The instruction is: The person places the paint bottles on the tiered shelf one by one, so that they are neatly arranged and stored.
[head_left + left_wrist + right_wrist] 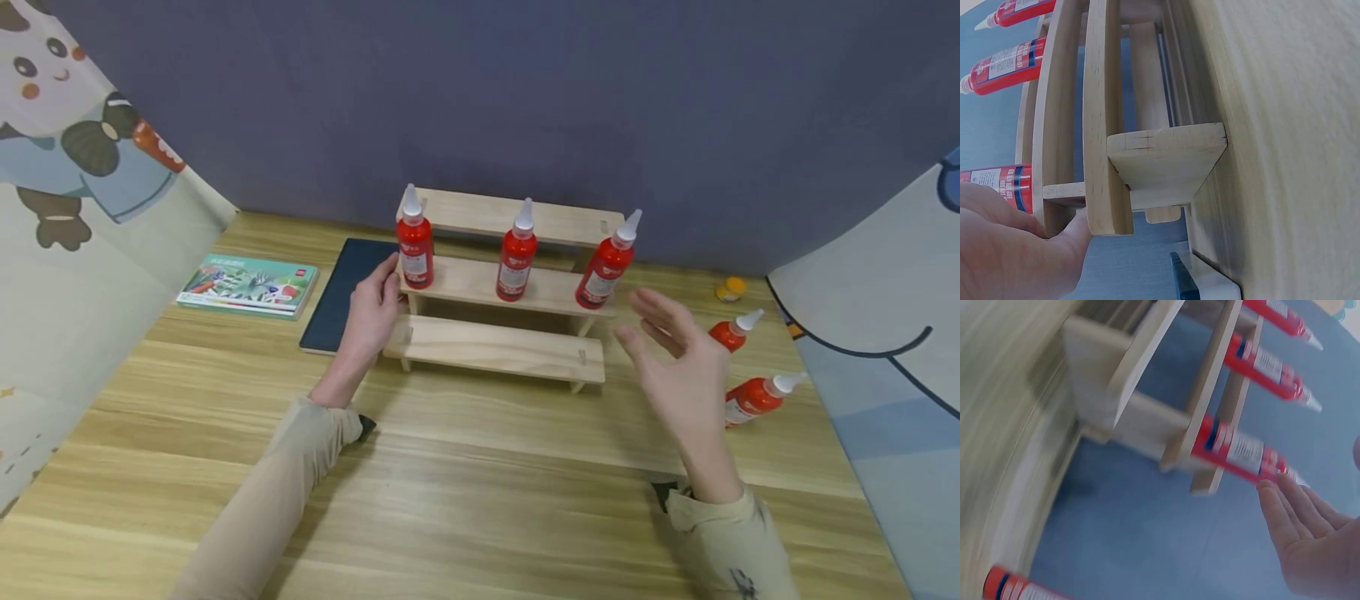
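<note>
Head view, bottles: on the wooden stand's (495,348) middle shelf (468,279) are a left bottle (417,250), a middle bottle (515,264) and a right bottle (604,273), all red; print on their white labels is too small to read.
Head view, table (480,500): near the right edge, two more red bottles (752,400) and a yellow-lidded jar (731,289); toward the far left corner, a green pack (243,287), its lettering and red logo unreadable.
Head view, left hand (372,310): your thumb and fingers clamp the shelf's left end.
Head view, right hand (678,367): raised beyond the stand's right end, thumb spread from fingers, nothing held.
Left wrist, labels: rows of small characters, illegible; you grip the shelf edge beside the left bottle.
Right wrist, labels: blurred; your fingers lie together at the right bottle's nozzle, contact unclear.
</note>
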### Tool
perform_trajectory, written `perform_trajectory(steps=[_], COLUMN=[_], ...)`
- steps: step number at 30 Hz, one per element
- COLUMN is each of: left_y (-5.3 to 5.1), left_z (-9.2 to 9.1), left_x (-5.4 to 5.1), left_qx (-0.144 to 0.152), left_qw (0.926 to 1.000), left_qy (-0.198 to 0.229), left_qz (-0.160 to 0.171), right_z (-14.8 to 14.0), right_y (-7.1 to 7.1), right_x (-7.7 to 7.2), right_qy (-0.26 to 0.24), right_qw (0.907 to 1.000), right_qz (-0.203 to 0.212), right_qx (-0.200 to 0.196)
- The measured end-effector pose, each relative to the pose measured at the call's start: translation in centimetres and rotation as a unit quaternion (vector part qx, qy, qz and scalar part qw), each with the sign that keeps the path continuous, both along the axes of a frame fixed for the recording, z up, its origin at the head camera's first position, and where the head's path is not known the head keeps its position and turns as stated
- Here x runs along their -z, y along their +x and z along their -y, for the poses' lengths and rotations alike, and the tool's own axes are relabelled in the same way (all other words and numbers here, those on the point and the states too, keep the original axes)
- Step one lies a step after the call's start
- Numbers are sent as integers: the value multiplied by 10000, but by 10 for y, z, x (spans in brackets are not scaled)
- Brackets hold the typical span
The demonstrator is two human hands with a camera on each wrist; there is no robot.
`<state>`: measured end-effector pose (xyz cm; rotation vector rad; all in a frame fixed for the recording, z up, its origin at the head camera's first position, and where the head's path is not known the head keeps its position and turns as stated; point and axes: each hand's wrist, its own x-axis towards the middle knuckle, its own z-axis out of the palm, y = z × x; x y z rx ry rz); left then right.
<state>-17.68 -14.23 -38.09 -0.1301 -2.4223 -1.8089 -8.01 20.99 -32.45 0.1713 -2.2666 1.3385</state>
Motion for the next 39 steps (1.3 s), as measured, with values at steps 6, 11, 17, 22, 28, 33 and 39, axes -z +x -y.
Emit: perform_trajectory(steps=[6,11,17,22,28,33,39], left_y=[1,1,0,0,1,1,1], left_z=[-1,0,-1,-1,0,-1,-1], left_x=[0,0,-1,0,1,0,1], left_qx=[-12,-54,-82,-83,-110,-83,-92], left_qw=[10000,9999,9998,9998,9996,9997,9994], left_qy=[-2,-100,-156,-172,-234,-220,-314], left_qz=[37,-2,-68,-87,-118,-87,-131], right_z=[-30,-50,-69,-80,-93,-102,-112], right_y=[10,13,21,27,31,35,39], right_x=[0,-1,1,1,4,6,8], right_qy=[29,-57,11,177,316,320,366], right_qw=[9983,9965,9945,9897,9850,9796,9728], right_qz=[35,-184,-206,-48,9,162,415], right_qx=[579,817,1028,1419,1694,1978,2251])
